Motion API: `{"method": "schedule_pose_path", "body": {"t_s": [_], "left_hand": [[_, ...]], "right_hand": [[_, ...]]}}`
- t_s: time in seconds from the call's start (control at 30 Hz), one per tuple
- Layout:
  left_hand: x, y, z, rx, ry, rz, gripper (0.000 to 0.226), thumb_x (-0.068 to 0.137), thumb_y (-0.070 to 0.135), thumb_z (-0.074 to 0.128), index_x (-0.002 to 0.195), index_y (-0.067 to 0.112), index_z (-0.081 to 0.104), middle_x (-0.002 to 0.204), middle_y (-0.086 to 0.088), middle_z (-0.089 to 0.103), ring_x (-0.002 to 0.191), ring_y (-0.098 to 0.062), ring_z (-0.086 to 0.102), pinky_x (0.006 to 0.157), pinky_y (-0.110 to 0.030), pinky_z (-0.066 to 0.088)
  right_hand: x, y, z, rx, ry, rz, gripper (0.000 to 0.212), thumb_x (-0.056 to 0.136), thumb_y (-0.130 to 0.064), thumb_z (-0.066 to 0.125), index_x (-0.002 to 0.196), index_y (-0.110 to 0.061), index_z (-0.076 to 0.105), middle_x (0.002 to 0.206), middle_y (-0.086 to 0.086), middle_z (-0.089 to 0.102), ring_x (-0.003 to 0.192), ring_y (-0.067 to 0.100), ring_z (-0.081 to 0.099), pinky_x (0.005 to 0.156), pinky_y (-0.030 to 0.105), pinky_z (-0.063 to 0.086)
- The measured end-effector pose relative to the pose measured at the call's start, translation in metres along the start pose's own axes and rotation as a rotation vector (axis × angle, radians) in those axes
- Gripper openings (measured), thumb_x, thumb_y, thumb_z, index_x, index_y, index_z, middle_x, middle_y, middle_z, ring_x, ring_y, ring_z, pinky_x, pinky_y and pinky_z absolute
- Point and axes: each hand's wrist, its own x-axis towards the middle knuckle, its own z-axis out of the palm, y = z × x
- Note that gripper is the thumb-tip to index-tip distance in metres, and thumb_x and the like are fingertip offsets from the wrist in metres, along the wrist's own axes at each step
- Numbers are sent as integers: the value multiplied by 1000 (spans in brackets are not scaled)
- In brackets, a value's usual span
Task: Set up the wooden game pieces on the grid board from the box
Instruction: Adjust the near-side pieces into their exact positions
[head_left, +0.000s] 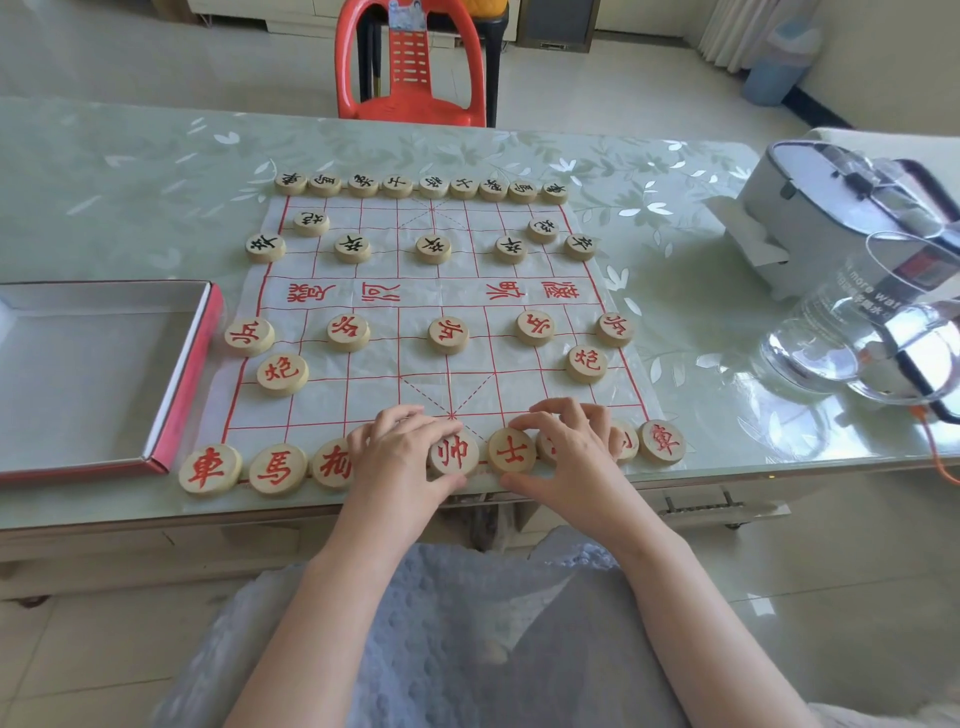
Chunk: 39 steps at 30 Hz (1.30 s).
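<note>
Now sixteen black pieces (432, 248) stand; left hand (400, 452) grip pinches one red general (453, 457), right hand (566, 441) one adviser (511, 452).

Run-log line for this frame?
stage: near row placement | left hand: touching 帅 piece | right hand: touching 士 piece | grip: unclear | board: red and black rows laid out | box: left of board

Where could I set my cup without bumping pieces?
Bare tabletop lies beyond the box, left of the board; another patch between board and glass jug. The near row under the left hand and right hand is crowded.
</note>
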Motion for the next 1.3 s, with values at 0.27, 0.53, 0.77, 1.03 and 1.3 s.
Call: {"method": "schedule_pose_path", "body": {"t_s": [0.27,0.53,0.77,1.03,1.3], "left_hand": [[0,6,-3,-27,-16,3,62,74,41,71,130,34,47,135,13,46,133,-7,24,99,-27,12],[19,37,2,-51,-72,137,57,77,43,67,130,38,46,137,13,44,134,-7,20,101,-26,10],[18,37,4,-27,-144,149,64,74,44,69,132,40,42,138,13,40,130,-5,18,94,-22,9],[16,33,9,-16,-133,149,60,75,42,69,130,38,46,137,13,43,132,-6,20,100,-24,11],[18,33,16,15,-105,155,57,76,44,67,129,37,47,134,15,46,131,-5,22,96,-23,9]], "right_hand": [[-8,11,-15,96,53,21,63,70,-44,73,127,-36,47,128,-15,35,118,8,18,90,22,9],[-27,49,-42,198,140,157,51,71,-33,76,118,-36,56,119,-21,43,116,8,23,99,30,24],[-12,37,-38,63,-21,-56,55,82,-27,65,130,-41,43,117,-39,35,113,2,20,88,24,13],[0,36,-25,-76,53,4,52,72,-52,68,119,-33,56,111,-15,49,112,13,30,79,24,12],[-7,37,-23,-79,-9,-48,51,80,-35,64,128,-34,47,126,-13,42,117,15,24,89,30,16]]}}
